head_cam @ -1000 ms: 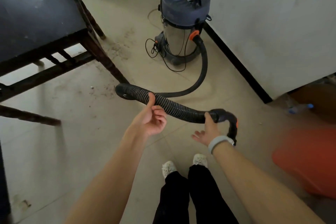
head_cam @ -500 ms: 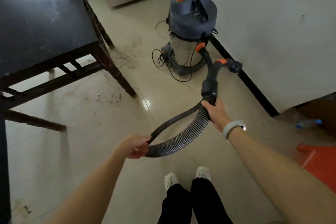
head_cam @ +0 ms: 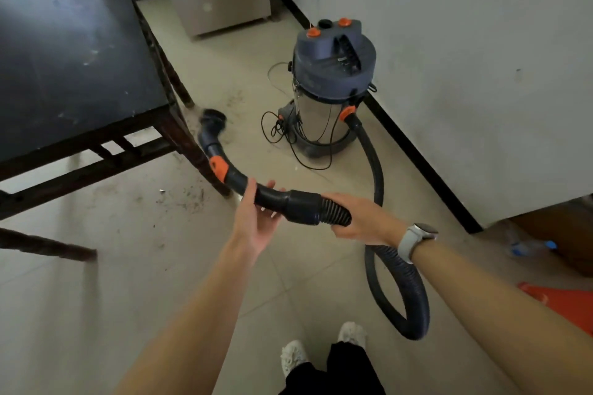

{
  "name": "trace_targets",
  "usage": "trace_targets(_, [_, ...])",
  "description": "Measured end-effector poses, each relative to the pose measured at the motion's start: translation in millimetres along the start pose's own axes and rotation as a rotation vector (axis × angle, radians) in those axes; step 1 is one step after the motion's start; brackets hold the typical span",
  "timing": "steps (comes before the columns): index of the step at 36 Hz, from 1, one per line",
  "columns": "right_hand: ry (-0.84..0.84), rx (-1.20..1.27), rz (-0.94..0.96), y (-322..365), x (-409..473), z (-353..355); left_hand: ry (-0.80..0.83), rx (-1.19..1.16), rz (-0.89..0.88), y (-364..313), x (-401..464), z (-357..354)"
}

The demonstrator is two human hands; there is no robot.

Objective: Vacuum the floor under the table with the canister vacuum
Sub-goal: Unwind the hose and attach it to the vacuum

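Two bare hands are seen on the rigid curved handle tube (head_cam: 256,192) of the vacuum hose. The left grip (head_cam: 256,218) cups the smooth black plastic from beneath, its fingers only loosely curved and its thumb over the top. The right grip (head_cam: 356,218) is wrapped round the ribbed corrugated hose (head_cam: 414,295) just behind the cuff; a pale watch (head_cam: 414,239) is worn on that wrist. An orange collar (head_cam: 218,168) is fitted further along the tube, and the round open nozzle end (head_cam: 211,117) is held just right of the near leg of the dark wooden surface (head_cam: 70,51), above dusty, speckled floor tiles (head_cam: 134,282). The hose is looped down near the white shoes (head_cam: 295,357) and run back to the canister vacuum (head_cam: 330,90), a steel drum with a blue-grey plastic head and orange knobs, standing far right beside the white wall (head_cam: 465,42). A thin black cord (head_cam: 288,135) lies tangled at its base.
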State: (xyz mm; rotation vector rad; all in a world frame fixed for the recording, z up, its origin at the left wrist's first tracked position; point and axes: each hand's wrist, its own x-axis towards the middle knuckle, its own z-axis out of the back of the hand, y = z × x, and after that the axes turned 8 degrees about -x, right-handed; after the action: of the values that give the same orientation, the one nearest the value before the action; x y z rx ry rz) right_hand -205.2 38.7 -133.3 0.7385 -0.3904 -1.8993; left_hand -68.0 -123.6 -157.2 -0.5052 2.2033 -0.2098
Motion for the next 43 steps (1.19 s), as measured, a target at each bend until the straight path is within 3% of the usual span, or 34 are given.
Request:
trace_targets(6, [0.064,0.131,-0.097,-29.5,13.7,19.2,0.058,-0.118,-0.020,-13.7,22.0,-39.2])
trace_targets(12, [0.007,0.120,-0.126,-58.9,68.2,82.1,0.128,-0.262,-0.124,-60.3,62.9,-116.4])
trace_targets(17, [-0.183,0.041,-0.049,-82.4,137.9,151.3,0.175,-0.301,-0.211,-87.2,97.6,-194.8])
trace_targets(23, [-0.465,-0.281,-0.099,-115.7,201.2,242.5,0.175,-0.386,-0.166,-96.1,146.4,-258.4])
trace_targets(25, [-0.424,-0.316,-0.136,-122.3,218.3,253.6,0.113,-0.393,-0.144,-97.5,162.3,-266.7])
trace_targets(30, [-0.017,-0.210,-0.242,-141.2,255.9,235.5,-0.087,-0.305,-0.078,-110.8,214.9,-260.5])
trace_targets(33, [0.107,-0.143,-0.245,-153.6,287.1,216.1,-0.155,-0.264,-0.093,-126.0,249.5,-255.7])
trace_targets(43, [0.154,-0.020,-0.246,-163.5,392.0,241.3,-0.154,-0.128,-0.211,-196.3,342.6,-299.8])
